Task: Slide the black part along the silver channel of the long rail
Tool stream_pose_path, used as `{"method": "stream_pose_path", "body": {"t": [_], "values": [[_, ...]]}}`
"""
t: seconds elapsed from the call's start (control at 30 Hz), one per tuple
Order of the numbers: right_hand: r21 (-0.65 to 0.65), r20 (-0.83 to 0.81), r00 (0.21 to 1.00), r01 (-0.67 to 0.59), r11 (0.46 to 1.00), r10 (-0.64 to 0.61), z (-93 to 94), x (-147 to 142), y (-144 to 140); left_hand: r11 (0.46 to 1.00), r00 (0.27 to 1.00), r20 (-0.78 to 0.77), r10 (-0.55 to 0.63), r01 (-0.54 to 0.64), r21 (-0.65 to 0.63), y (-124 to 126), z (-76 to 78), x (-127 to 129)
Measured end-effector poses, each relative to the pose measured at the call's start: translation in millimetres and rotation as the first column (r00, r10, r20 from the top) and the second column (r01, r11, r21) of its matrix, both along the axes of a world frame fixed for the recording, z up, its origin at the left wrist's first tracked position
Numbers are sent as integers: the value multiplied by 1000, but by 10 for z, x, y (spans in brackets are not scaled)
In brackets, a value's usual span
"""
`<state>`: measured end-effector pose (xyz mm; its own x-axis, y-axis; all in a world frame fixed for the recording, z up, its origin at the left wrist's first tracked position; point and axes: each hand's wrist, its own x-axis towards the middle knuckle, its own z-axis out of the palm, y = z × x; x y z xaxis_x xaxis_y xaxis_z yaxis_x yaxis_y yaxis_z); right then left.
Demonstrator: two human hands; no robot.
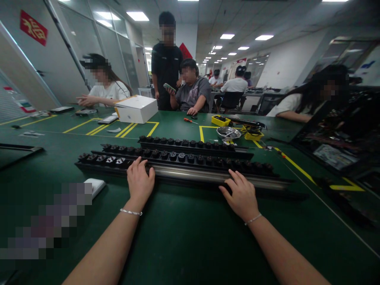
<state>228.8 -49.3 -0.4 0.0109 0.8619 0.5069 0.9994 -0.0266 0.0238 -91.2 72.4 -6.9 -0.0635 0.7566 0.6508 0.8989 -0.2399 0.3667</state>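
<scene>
Three long black power strips lie side by side across the green table in front of me. Nearest is the front power strip (184,173), with round sockets at its left end and a shiny metal face along the rest. My left hand (140,178) rests on it left of the middle, fingers stretched over its top and thumb apart. Farther right, my right hand (241,192) touches the front edge of the same strip with spread fingers. Behind it are the middle power strip (181,157) and the shorter back power strip (185,143), both with rows of black sockets.
A white box (139,110) stands at the back left. A metal bowl (228,133), yellow trays (220,120) and an orange screwdriver (189,120) lie beyond the strips. An opened black case (335,134) is at right. Several people sit or stand around.
</scene>
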Motion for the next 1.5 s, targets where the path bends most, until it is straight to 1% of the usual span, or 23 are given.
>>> {"method": "stream_pose_path", "body": {"t": [0.07, 0.13, 0.2, 0.27, 0.33, 0.5, 0.63, 0.8, 1.07, 1.5], "values": [[7, -1, 1000, -3, 1000, 3, -7, 2, 2, 999, 999, 27, 30, -30, -14, -19, 13, 23], [12, -1, 1000, -4, 1000, 4, -13, 4, 5, 995, 993, 75, 92, -89, -42, -36, 26, 45], [13, 1, 1000, -3, 1000, 3, -17, 5, 13, 986, 982, 116, 146, -135, -97, -50, 37, 63], [15, 0, 1000, -5, 1000, 5, -21, 8, 25, 978, 977, 133, 166, -145, -152, -60, 48, 74], [24, -1, 1000, -9, 1000, 9, -25, 11, 39, 973, 977, 134, 165, -139, -186, -69, 61, 82], [34, 13, 1000, -16, 999, 16, -37, 22, 58, 968, 980, 119, 158, -130, -213, -88, 82, 106], [26, 23, 1000, -6, 1000, 5, -42, 10, 60, 974, 984, 99, 145, -124, -190, -75, 72, 108], [37, 20, 1000, 5, 999, -5, -45, -39, 73, 983, 987, 110, 119, -102, -152, -39, 39, 99], [48, 17, 1000, -11, 999, 10, -62, -53, 104, 987, 993, 69, 92, -82, -139, -49, 5, 149], [37, 18, 1000, -17, 999, 16, -41, -33, 99, 985, 996, 34, 78, -72, -155, -73, 66, 147]]}}
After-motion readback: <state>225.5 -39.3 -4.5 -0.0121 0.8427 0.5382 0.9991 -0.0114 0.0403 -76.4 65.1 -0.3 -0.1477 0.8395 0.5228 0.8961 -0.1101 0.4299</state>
